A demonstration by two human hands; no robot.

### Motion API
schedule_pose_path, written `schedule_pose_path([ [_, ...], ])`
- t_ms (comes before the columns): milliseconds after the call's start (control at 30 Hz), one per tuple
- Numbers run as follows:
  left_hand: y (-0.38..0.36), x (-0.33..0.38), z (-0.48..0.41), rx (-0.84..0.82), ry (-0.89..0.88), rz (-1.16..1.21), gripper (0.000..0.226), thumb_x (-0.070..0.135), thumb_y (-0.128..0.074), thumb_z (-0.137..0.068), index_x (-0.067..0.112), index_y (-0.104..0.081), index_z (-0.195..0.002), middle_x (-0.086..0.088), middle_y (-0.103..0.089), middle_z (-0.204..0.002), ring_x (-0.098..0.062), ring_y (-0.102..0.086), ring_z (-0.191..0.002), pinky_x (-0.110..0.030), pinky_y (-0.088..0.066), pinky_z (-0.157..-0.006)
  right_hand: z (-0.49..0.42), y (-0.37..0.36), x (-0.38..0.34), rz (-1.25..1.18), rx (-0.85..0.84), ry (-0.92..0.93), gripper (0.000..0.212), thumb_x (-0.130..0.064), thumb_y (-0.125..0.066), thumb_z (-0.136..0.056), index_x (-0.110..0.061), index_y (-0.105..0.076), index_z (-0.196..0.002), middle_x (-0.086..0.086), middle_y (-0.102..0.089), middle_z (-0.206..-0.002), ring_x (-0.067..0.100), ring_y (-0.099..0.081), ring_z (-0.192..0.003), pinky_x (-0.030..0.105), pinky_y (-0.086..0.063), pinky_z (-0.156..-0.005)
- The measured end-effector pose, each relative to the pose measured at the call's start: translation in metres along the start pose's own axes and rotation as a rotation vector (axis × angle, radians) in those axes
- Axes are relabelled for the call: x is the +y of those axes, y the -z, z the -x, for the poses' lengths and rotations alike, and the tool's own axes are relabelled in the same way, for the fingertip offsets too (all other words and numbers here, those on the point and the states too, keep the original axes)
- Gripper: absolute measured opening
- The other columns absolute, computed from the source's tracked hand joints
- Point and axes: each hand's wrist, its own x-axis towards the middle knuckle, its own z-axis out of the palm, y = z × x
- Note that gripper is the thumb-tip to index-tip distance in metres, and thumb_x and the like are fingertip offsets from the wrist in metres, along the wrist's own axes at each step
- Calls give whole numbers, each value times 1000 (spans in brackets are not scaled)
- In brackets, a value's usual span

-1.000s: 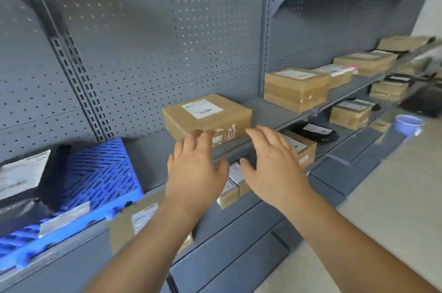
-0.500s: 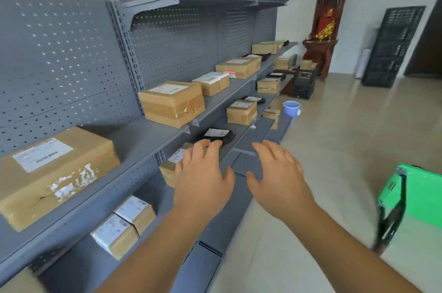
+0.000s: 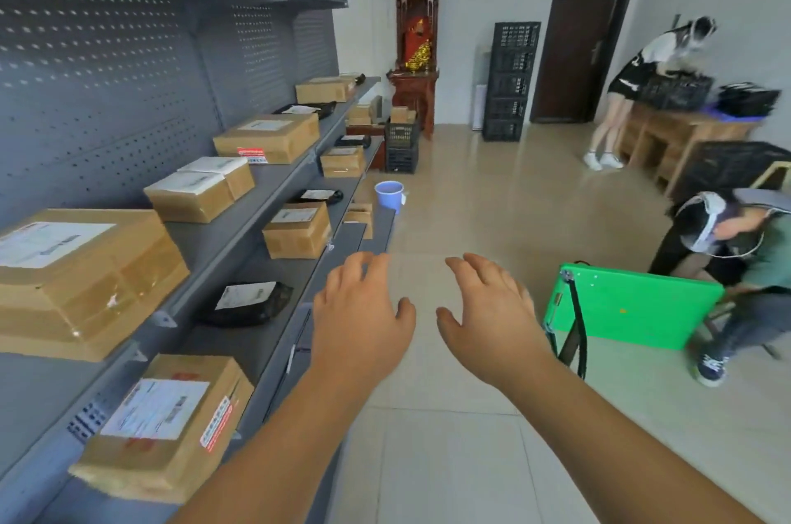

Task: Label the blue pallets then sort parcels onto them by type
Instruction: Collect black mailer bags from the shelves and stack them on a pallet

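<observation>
On my far left the grey shelf (image 3: 239, 232) carries the parcels. The big box (image 3: 81, 275) on the middle level looks like stiff taped cardboard, and I judge it the heaviest here; I would take it with both palms on opposite side faces, not by the tape. Below it, the labelled box (image 3: 167, 425) sits at the shelf's front edge, slightly overhanging, so I would support it from underneath as it comes off. Further in on that lower level lies a black bag (image 3: 248, 303), a soft poly mailer with a white label. It should be light, floppy and somewhat slick, best pinched at one edge or scooped flat. Beyond it a small box (image 3: 297, 230) looks rigid and easy to lift with one hand.

No blue pallets show in this view, so I cannot tell where the parcels must go.

My left hand (image 3: 359, 318) hangs in mid-air just off the shelf edge, palm down, fingers spread and slightly curled, holding nothing. My right hand (image 3: 488, 322) mirrors it beside it over the floor (image 3: 449, 459), also spread wide and empty. Both forearms reach straight forward, touching no parcel.
</observation>
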Motion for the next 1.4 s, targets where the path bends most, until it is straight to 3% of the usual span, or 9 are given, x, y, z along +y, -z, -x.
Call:
schedule_pose_path([
  [333, -84, -10, -117, -169, -90, 32, 54, 39, -56, -94, 28, -40, -144, 4, -42, -149, -24, -41, -133, -44, -39, -102, -97, -43, 52, -48, -4, -208, 61, -40, -51, -97, -23, -33, -152, 1, -37, -157, 24, -32, -142, 39, -29, -116],
  [600, -154, -7, -217, -194, -62, 12, 56, 39, -57, -94, 29, -40, -146, 3, -41, -151, -25, -40, -135, -46, -39, -104, -210, -84, 100, -72, -21, -163, 61, -44, -47, -99, -24, -30, -154, 1, -35, -159, 23, -30, -145, 39, -27, -116],
  [733, -183, -8, -272, -195, 28, -18, 57, 39, -56, -95, 27, -40, -148, 2, -42, -151, -25, -40, -136, -46, -39, -106, -277, -102, 126, -112, -85, -99, 62, -42, -48, -99, -22, -31, -155, 2, -35, -159, 24, -30, -145, 39, -27, -119],
  [933, -218, -30, -330, -165, 216, -40, 56, 36, -56, -95, 24, -41, -147, -1, -43, -150, -25, -40, -136, -46, -40, -108, -373, -137, 135, -218, -163, 34, 59, -37, -54, -98, -20, -36, -152, 3, -42, -154, 27, -38, -138, 39, -34, -111],
  [1133, -229, -89, -354, -141, 435, -38, 57, 37, -55, -96, 26, -38, -149, 2, -39, -152, -23, -39, -136, -43, -40, -105, -434, -188, 93, -332, -299, 199, 57, -33, -54, -99, -19, -37, -152, 4, -43, -151, 27, -39, -134, 38, -37, -107],
  [1400, -227, -180, -397, -97, 614, -56, 47, 35, -55, -94, 28, -44, -138, 2, -48, -134, -23, -47, -117, -39, -42, -89, -501, -253, 19, -353, -437, 360, 58, -36, -54, -100, -21, -35, -152, 3, -43, -149, 25, -40, -134, 36, -41, -107],
])
